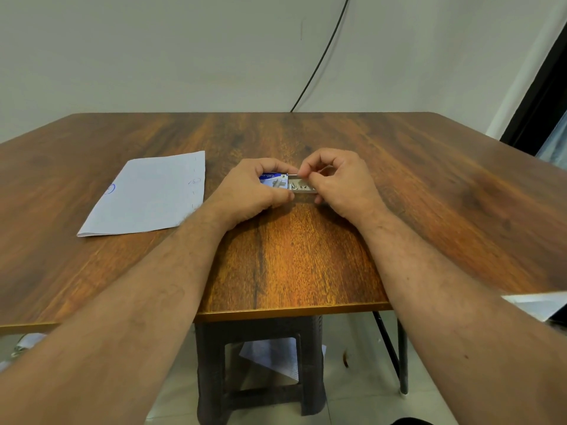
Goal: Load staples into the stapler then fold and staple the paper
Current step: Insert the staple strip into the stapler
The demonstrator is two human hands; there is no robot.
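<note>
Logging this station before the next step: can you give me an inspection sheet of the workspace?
Surface: wooden table, bare grain in front of the hands.
Job's things: staple box, its tray slid out to the right, loose staples inside; paper lying flat to the left; stapler not seen.
Clutter: nothing seen on the table.
Grips: left hand holds the box sleeve; right hand pinches the tray.
Cables: black cable running down the wall behind the table.
Surroundings: dark stool under the table, papers on the floor.
</note>
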